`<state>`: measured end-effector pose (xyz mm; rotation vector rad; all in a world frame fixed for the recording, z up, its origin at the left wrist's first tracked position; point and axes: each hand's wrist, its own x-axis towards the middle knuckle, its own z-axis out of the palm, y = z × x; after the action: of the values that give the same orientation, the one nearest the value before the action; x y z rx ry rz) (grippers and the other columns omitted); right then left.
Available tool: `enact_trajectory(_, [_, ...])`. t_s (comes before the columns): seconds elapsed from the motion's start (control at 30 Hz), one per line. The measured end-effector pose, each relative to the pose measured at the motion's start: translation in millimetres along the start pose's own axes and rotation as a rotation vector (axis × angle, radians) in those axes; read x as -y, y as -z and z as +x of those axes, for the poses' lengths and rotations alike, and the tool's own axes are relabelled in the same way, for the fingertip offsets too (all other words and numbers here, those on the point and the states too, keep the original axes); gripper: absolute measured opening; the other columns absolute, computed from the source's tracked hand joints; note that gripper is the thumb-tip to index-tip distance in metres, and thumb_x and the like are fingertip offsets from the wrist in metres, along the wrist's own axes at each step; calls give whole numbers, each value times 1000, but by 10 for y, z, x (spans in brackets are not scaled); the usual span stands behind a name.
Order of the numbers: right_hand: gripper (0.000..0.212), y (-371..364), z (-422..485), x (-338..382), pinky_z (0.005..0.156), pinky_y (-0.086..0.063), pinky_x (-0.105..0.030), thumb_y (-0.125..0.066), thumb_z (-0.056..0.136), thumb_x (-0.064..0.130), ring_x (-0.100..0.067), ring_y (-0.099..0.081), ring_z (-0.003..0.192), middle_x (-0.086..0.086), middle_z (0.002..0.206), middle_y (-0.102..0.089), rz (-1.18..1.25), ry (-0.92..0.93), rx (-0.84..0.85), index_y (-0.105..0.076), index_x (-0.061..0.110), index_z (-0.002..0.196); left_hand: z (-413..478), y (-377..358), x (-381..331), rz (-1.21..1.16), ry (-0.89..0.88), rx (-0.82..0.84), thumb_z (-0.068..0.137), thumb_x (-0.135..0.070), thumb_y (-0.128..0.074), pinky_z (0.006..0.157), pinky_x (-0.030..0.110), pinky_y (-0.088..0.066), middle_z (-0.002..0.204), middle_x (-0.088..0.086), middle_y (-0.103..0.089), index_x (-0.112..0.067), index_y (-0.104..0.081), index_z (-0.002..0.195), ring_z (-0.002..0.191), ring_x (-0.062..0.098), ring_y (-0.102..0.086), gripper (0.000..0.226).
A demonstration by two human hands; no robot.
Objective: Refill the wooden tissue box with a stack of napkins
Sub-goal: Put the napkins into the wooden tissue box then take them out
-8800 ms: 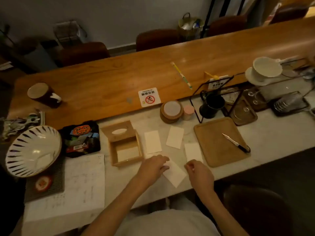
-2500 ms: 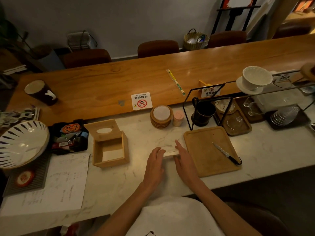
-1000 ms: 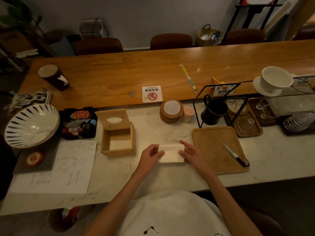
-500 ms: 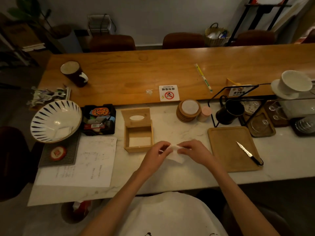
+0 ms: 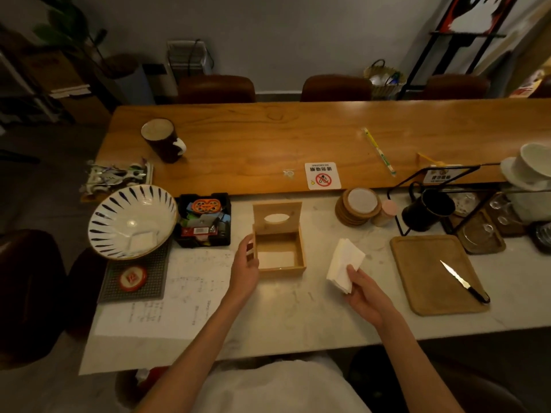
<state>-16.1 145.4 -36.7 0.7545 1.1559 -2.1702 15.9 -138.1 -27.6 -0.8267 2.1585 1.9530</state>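
Holding napkin stack (image 5: 343, 265) pinched in right hand (image 5: 362, 293); left hand (image 5: 245, 265) steadies open tissue box (image 5: 278, 248). Insertion pending; left grip indeterminate.

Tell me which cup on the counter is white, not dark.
The white cup at the far right edge, sitting on a saucer. The mug on the wooden bar and the black mug under the wire rack are dark.
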Motion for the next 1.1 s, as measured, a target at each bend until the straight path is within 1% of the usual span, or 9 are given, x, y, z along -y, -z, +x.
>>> enact_trajectory(0.07, [43, -99, 28, 20, 75, -60, -27, -49, 99, 20, -15, -69, 96, -6, 117, -69, 72, 16, 0, -45, 15, 142, 42, 103, -74, -93, 59, 57, 95, 1, -51, 100, 46, -51, 138, -1, -49, -42, -33, 143, 123, 17, -51, 67])
enact_trajectory(0.2, [45, -231, 46, -41, 73, -60, -26, -48, 99, 20, -15, -68, 97, -6, 113, -70, 93, 8, -9, -43, 14, 143, 79, 281, -145, -210, 196, 168, 92, 6, -54, 96, 43, -53, 134, 3, -55, -26, -45, 141, 120, 19, -54, 59])
enact_trajectory(0.33, [42, -563, -8, 90, 89, -58, -39, -51, 98, 16, -28, -60, 117, -13, 130, -61, -135, 92, 31, -46, 9, 138, 84, 346, -131, -242, 216, 179, 89, 7, -58, 96, 48, -53, 130, 3, -60, -22, -51, 136, 119, 20, -57, 56])
enact_trajectory(0.4, [36, -924, -68, 254, 92, -55, -43, -56, 96, 17, -26, -64, 113, -9, 124, -65, -519, 227, 70, -53, 15, 131, 78, 346, -127, -245, 213, 165, 89, 7, -57, 96, 47, -54, 127, 1, -60, -22, -52, 136, 114, 17, -59, 55])
enact_trajectory(0.5, [23, -1569, -17, 396, 81, -52, -30, -57, 95, 18, -20, -64, 98, -3, 111, -67, -1291, 469, 160, -60, 18, 118, 86, 376, -122, -259, 218, 170, 90, 8, -57, 92, 43, -56, 123, 2, -62, -23, -53, 133, 110, 15, -60, 53])
enact_trajectory(0.6, [32, -1988, 191, 304, 85, -49, -33, -53, 97, 17, -22, -60, 106, -2, 116, -64, -1964, 484, 246, -56, 21, 128, 108, 402, -118, -252, 226, 184, 90, 8, -56, 85, 37, -57, 116, 0, -64, -26, -54, 127, 106, 15, -61, 51])
enact_trajectory(0.67, [40, -2051, 335, 218, 91, -50, -37, -51, 96, 13, -27, -58, 115, -7, 126, -63, -2198, 441, 271, -51, 22, 135, 135, 396, -112, -242, 223, 200, 90, 9, -57, 82, 33, -57, 112, -3, -63, -26, -53, 128, 103, 12, -60, 51])
enact_trajectory(0.8, [51, -2071, 446, 176, 101, -45, -38, -46, 97, 8, -30, -51, 128, -13, 141, -51, -2284, 279, 329, -39, 22, 146, 175, 358, -121, -237, 214, 234, 89, 9, -58, 79, 30, -58, 112, -4, -63, -24, -52, 130, 101, 10, -61, 53])
enact_trajectory(1.1, [55, -2047, 677, -40, 97, -44, -33, -47, 93, 1, -29, -54, 120, -12, 135, -55, -2293, 145, 387, -41, 19, 145, 192, 387, -79, -245, 173, 208, 87, 6, -61, 89, 36, -57, 128, 6, -61, -24, -52, 134, 114, 19, -60, 57])
